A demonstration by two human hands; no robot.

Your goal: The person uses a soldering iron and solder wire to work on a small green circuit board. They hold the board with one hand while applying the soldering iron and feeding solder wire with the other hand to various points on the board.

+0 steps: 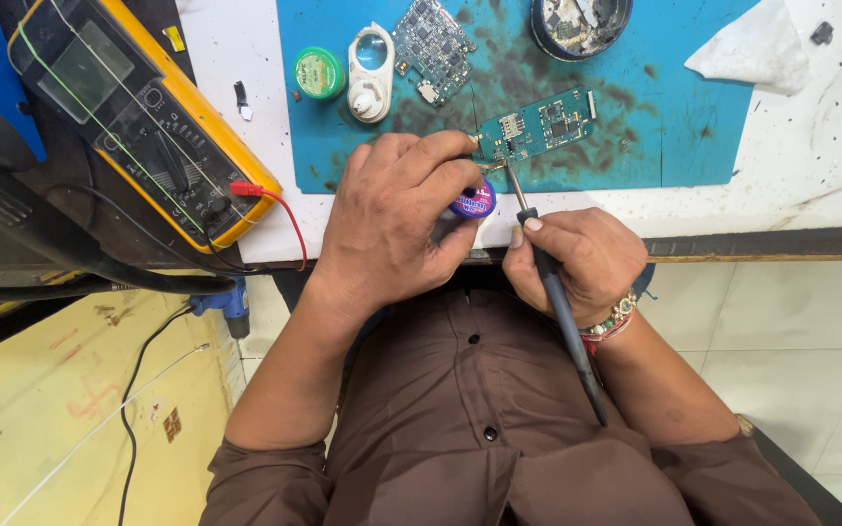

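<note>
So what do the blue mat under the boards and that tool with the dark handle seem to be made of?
The blue work mat looks like matte rubber or silicone, with dark stains. The soldering iron in the right hand has a dull grey-black handle, probably plastic, and a thin metal-looking tip.

At ten o'clock, a yellow-cased multimeter (138,117) shows a grey rectangular screen (85,68). Near twelve, a small round green-labelled tin (319,72) sits on the surface. Centre, a round purple-labelled spool (475,201).
</note>
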